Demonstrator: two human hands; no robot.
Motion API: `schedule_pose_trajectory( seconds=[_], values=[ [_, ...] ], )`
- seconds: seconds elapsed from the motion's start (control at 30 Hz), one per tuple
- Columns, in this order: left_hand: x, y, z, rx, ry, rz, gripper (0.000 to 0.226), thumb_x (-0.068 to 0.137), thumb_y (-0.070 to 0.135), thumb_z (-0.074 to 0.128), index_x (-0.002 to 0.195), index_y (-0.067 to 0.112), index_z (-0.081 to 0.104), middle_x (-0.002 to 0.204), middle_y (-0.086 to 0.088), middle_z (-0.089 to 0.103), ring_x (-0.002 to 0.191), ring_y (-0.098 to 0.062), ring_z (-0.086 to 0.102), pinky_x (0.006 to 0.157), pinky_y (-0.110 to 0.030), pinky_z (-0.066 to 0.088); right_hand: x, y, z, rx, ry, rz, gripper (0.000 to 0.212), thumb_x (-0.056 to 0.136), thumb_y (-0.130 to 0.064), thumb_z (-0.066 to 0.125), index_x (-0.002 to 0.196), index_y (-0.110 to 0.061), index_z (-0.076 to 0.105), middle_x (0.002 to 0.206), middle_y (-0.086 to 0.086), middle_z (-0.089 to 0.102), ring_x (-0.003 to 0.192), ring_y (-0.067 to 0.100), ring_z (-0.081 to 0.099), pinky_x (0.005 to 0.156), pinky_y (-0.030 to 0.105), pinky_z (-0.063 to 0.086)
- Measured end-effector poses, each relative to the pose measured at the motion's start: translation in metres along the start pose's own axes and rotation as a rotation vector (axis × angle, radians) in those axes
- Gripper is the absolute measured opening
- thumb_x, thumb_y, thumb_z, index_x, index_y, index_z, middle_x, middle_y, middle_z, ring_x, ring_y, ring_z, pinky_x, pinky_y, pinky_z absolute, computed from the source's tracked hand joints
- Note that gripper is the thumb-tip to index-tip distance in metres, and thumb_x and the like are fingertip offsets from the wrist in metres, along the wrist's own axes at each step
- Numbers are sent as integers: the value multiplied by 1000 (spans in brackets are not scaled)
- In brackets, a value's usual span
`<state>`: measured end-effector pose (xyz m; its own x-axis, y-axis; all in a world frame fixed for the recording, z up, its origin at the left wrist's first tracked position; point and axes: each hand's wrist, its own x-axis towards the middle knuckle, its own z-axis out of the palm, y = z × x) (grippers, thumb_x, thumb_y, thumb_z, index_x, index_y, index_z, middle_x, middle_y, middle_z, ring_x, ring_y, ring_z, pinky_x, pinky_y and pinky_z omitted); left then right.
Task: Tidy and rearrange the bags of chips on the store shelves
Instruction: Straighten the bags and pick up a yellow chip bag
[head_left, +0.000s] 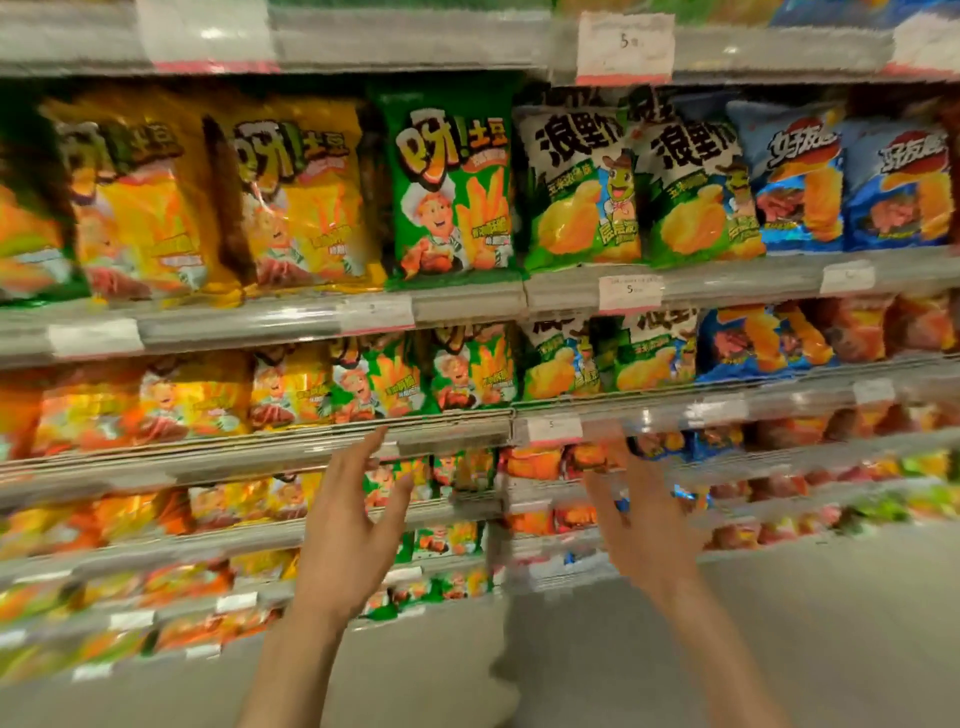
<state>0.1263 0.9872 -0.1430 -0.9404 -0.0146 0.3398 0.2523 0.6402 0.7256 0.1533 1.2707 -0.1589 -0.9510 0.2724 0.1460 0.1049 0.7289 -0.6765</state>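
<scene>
Store shelves (457, 306) packed with upright chip bags: yellow, a green bag (453, 187), white-green, blue. Left hand (348, 525) and right hand (641, 525) raised before the lower shelves, fingers spread, holding nothing. Motion blur; contact looks unlikely.

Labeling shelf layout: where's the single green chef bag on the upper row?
Head view, centre: green chef bag stands between a yellow chef bag and a white-green bag.

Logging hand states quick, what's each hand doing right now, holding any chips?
Left hand: open, fingers spread, holding nothing.
Right hand: open, holding nothing, raised before the shelves.
</scene>
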Motion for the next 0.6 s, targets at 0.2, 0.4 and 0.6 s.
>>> schedule_pose_trajectory(
  seconds=[0.2, 0.4, 0.6],
  values=[
    [-28, -48, -76, -17, 40, -58, 46, 94, 36, 61, 138, 33, 48, 125, 13, 54, 112, -8, 56, 92, -37, 49, -29, -60, 50, 50, -59, 1, 61, 97, -53, 47, 148, -20, 43, 148, 2, 48, 134, 21, 49, 108, 38, 40],
    [-11, -65, -111, -41, 93, -79, 46, 95, 39, 60, 139, 31, 49, 125, 15, 55, 112, -5, 55, 89, -28, 47, -23, -101, 71, 50, -48, -84, 66, 92, -60, 44, 147, -24, 44, 146, -5, 51, 133, 14, 48, 109, 36, 42],
    [36, -60, -132, -14, 104, -11, 43, 95, 43, 57, 137, 37, 48, 126, 21, 51, 111, 9, 50, 90, -25, 44, 13, -123, 83, 102, 31, -132, 58, 96, -51, 51, 145, -21, 45, 142, -1, 55, 127, 16, 56, 104, 43, 50]
  ],
)
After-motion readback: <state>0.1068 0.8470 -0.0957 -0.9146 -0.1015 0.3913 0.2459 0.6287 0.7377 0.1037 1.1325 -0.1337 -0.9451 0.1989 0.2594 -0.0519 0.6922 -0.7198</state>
